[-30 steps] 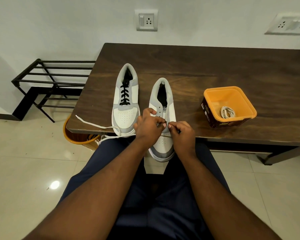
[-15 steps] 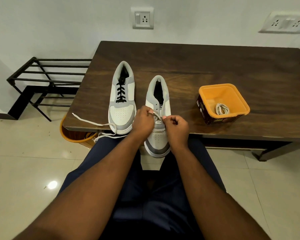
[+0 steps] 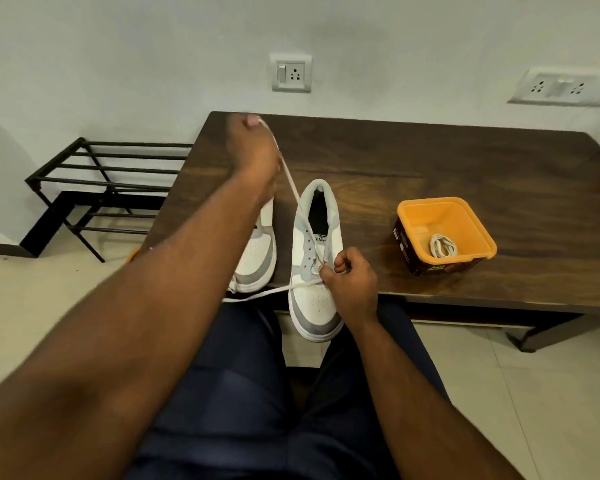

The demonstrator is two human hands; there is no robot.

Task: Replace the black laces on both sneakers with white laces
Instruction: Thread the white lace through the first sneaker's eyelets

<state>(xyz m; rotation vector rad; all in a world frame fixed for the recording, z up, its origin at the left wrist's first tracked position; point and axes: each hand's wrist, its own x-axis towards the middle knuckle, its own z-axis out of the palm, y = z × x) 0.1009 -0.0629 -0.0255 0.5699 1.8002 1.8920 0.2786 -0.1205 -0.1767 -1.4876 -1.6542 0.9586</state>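
White-and-grey sneakers (image 3: pixel 314 271), white lace (image 3: pixel 288 178), orange tub (image 3: pixel 445 233), dark wood-grain table (image 3: pixel 465 168).

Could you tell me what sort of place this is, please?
Probably a room in a home, perhaps near an entryway: a black shoe rack stands on the tiled floor beside a low wooden table, with switch sockets on the plain wall.
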